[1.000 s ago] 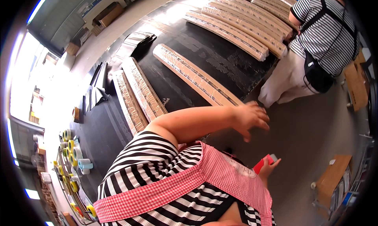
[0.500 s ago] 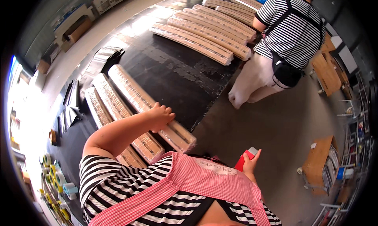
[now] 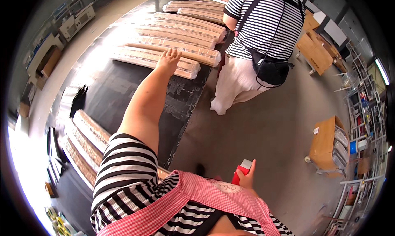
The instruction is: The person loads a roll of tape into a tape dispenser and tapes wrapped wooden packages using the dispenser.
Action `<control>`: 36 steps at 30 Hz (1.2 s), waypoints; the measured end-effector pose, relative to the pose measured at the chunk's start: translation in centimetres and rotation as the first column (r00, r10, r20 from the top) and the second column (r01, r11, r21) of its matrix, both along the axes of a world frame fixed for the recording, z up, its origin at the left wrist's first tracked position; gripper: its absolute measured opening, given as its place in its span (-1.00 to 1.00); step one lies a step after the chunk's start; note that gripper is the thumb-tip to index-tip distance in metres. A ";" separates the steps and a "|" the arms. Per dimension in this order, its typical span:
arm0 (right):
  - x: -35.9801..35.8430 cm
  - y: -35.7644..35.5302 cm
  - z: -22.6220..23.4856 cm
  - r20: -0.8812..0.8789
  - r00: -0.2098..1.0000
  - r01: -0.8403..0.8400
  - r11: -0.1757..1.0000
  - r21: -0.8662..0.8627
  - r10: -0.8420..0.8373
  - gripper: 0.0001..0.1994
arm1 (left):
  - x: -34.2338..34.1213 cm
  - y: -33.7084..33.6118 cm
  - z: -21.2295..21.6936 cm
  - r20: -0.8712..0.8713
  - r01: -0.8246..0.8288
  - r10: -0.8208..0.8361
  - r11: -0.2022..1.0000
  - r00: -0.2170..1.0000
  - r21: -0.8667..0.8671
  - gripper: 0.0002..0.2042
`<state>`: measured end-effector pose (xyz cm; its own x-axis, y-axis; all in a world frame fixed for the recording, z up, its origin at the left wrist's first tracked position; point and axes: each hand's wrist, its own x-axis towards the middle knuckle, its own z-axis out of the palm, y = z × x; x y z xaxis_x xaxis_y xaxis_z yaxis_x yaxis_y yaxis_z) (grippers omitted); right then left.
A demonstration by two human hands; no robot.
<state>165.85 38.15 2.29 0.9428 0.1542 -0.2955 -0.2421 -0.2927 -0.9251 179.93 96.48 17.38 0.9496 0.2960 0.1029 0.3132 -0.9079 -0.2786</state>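
Upper centre, one long wrapped bundle [image 3: 138,57] under the left hand [image 3: 168,60], fingers outstretched, contact unclear, where an uneven push might skew it over the table [image 3: 117,86] edge; lower centre-right, right hand [image 3: 247,179] curled around a red block [image 3: 244,169].

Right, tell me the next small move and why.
Probably curl the left hand onto the nearest wrapped package of the far group: its fingers reach outstretched over the packages and do not look closed round one, while the right hand is occupied with a red object.
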 end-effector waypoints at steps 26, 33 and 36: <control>5.2 8.5 19.4 0.153 0.979 -0.203 0.598 0.775 0.134 -0.34 | -17.5 -21.5 -0.5 0.093 0.443 -0.435 0.851 0.896 -0.283 0.08; 7.1 11.5 24.0 -0.025 0.948 -0.116 0.420 0.900 0.316 -0.64 | -21.3 -23.0 -0.7 0.374 0.538 -0.401 0.735 0.836 -0.412 -0.19; 6.3 12.4 25.0 -0.024 0.935 -0.138 0.426 0.894 0.353 -0.66 | -22.1 -25.2 2.3 0.487 0.584 -0.415 0.147 0.769 -0.798 -0.47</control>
